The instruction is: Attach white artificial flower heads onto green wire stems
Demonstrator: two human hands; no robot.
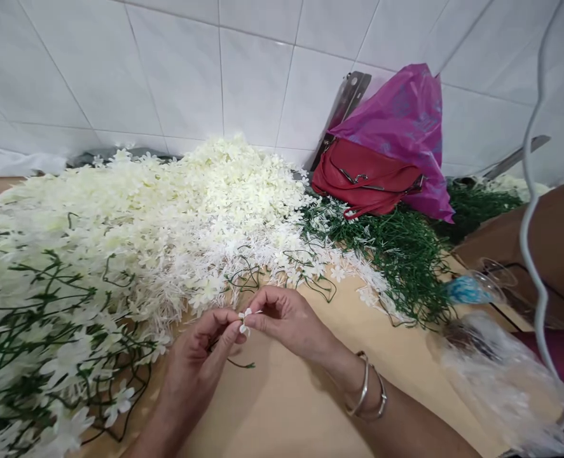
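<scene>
Between the fingertips of both hands is a small white artificial flower point(245, 322). My left hand point(204, 346) pinches it from the left, and a thin green stem point(241, 365) trails out below those fingers. From the right, my right hand point(286, 320) closes thumb and forefinger on the flower's petals; two silver bangles circle that wrist. Just beyond the hands lies a big heap of cream and white artificial flowers point(205, 197). Green stems with flowers attached point(62, 292) are piled at the left.
Dark green plastic stems point(400, 254) lie at the right, under a red handbag point(367, 175) and a purple plastic bag point(405, 121). A clear plastic bag point(496, 381) sits at the front right. A pale cable point(529, 210) hangs near a cardboard box point(543, 248). White tiles back the table point(272, 407).
</scene>
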